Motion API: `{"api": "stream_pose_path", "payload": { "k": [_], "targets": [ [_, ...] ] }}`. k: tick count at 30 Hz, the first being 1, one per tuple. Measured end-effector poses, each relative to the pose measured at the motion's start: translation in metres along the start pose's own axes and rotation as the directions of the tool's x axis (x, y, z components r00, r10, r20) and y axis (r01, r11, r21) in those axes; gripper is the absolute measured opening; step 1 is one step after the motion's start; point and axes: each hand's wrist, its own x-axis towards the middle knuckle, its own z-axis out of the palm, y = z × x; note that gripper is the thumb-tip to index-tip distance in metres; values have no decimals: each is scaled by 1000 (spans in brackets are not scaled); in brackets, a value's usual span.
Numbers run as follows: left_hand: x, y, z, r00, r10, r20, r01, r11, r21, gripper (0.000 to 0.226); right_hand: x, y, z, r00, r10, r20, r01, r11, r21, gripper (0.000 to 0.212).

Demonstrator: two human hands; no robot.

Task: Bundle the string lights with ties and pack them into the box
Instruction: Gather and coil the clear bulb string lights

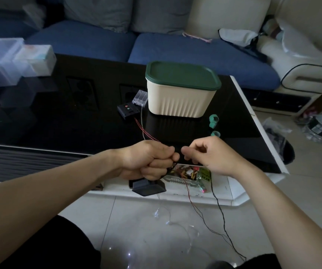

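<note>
left grip [148, 160] fisted, clutching | right grip [212, 154] fingers curled, pinching

No text can be read anywhere. The green-and-yellow snack packet [204, 174] at about five o'clock from the cream ribbed plastic box with a dark green lid [181, 90] carries dark marks, possibly printed characters, too blurred to read.

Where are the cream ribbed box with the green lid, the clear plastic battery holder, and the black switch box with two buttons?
Cream ribbed box with green lid [177, 102]: head view, front ribbed wall.
Clear plastic battery holder [140, 98]: head view, top face.
Black switch box with two buttons [128, 110]: head view, top face.
</note>
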Motion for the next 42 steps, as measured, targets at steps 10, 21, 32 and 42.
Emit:
{"api": "stream_pose_path", "payload": {
  "k": [10,21,32,42],
  "targets": [
    [0,12,0,944,196,-264,-285,888,-361,24,5,-7,26,992,69,107,-67,997,-27,25],
    [2,2,-2,937,78,-341,-159,964,-215,42,-24,-50,68,970,-102,221,168,938,-305,21],
    [1,-6,5,994,-90,-67,99,986,136,56,-5,-27,35,995,-55,-89,58,998,31,25],
    [3,-9,0,990,-82,-111,101,979,178,45,7,-1,15,995,-66,75,53,985,166,10]
  ]
}}
